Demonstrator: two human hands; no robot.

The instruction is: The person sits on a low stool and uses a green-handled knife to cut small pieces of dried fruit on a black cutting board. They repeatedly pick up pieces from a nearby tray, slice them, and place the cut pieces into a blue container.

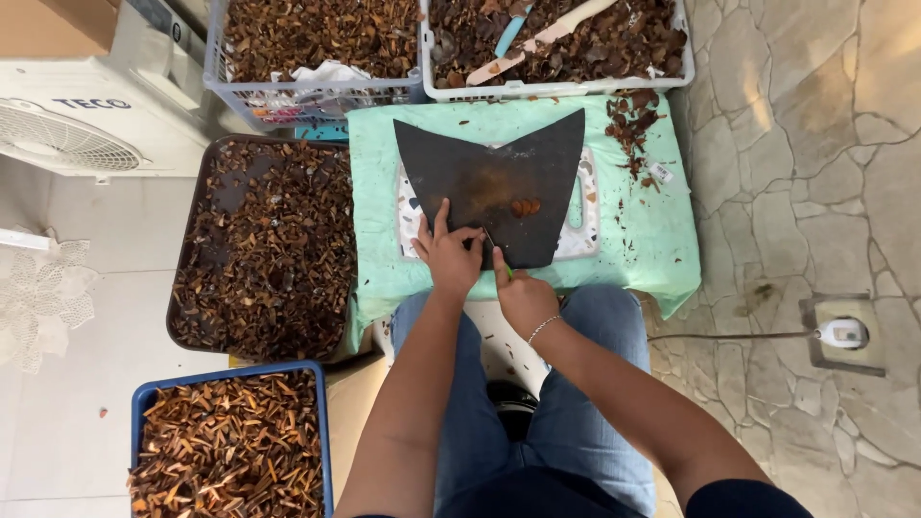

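Note:
My left hand (448,254) presses flat on the near edge of a dark, notched cutting mat (480,173), fingers spread over a small brown piece that I cannot make out. My right hand (523,299) is closed on a small knife with a green handle (506,270), its blade pointing toward the left hand's fingertips. A few orange-brown cut pieces (525,206) lie on the mat to the right of my hands. The mat rests on a white board (585,225) over a pale green cloth (652,230) covering a low table.
A dark tray of brown husk pieces (264,249) lies left of the table, a blue crate of orange-brown pieces (230,441) nearer me. Two white baskets of brown scraps (307,43) (566,38) stand behind. An air-conditioner unit (86,96) is far left; stone paving right.

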